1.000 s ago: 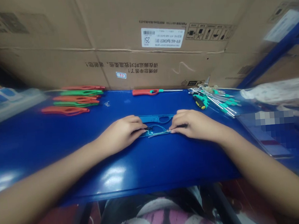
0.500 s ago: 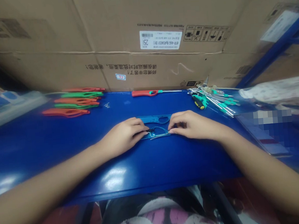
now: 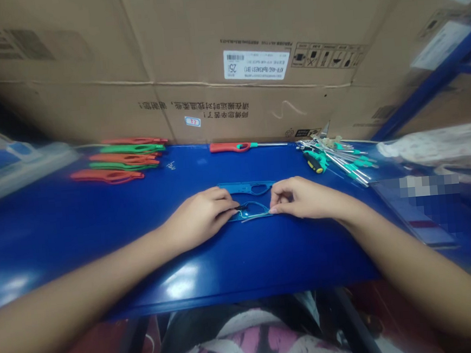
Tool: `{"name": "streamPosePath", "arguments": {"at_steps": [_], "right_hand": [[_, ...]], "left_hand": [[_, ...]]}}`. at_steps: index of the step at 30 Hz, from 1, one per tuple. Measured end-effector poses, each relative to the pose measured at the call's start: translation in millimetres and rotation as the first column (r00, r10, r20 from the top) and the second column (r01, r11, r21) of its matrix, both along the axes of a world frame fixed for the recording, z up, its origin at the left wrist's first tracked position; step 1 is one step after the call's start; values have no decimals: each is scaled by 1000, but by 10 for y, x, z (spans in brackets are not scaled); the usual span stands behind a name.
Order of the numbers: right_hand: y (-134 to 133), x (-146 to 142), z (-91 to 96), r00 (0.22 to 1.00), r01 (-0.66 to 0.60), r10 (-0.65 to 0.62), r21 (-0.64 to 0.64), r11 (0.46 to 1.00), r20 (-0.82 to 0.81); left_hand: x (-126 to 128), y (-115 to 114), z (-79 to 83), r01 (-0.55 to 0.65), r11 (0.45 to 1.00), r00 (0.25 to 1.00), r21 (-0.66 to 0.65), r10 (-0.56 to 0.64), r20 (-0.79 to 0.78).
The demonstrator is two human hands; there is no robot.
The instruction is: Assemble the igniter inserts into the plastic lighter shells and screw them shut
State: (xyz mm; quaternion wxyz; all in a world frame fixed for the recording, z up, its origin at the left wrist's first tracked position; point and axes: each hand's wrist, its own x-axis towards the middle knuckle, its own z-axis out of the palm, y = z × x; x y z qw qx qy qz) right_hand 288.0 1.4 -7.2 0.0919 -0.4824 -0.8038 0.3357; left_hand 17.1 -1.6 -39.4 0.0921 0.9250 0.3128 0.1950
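Two blue lighter-casing halves lie crosswise in front of me. Nothing grips the far half (image 3: pixel 236 188); the near half (image 3: pixel 261 205) is between my hands. My left hand (image 3: pixel 202 217) is closed at its left end, pinching a small black part (image 3: pixel 243 207) with a thin pale wire. At the other end, my right hand (image 3: pixel 300 198) pinches the end of a thin pale strand (image 3: pixel 255 216), which runs along the casing's near edge. My fingers cover both ends of this half, and I cannot make out whether the strand is wire or tube.
Several red, orange and green lighter casings (image 3: pixel 115 157) are stacked at the back left. A red lighter (image 3: pixel 227 147) with a metal rod lies at the back. Metal rods with green parts (image 3: pixel 344 160) and a black-yellow screwdriver (image 3: pixel 314 162) are right. A cardboard box (image 3: pixel 193 49) stands behind.
The view has shifted slightly. My right fingertips have drawn a little away from the far casing half. Both hands keep their pinch at the near half.
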Motion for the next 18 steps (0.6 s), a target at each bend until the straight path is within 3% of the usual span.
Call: {"name": "streamPosePath", "arguments": {"at_steps": [3, 6, 10, 18], "right_hand": [[-5, 35, 15, 998, -50, 50, 2, 999, -35], [-23, 11, 2, 989, -108, 123, 168, 980, -79], [-67, -106, -82, 982, -89, 146, 381, 920, -123], [-90, -249, -263, 969, -170, 231, 430, 887, -93]], "left_hand": [[-2, -4, 6, 4, 1000, 1000, 2, -4, 4], [2, -3, 4, 20, 1000, 999, 4, -20, 28], [15, -13, -15, 41, 999, 997, 2, -41, 58], [41, -46, -54, 69, 996, 992, -53, -64, 105]]}}
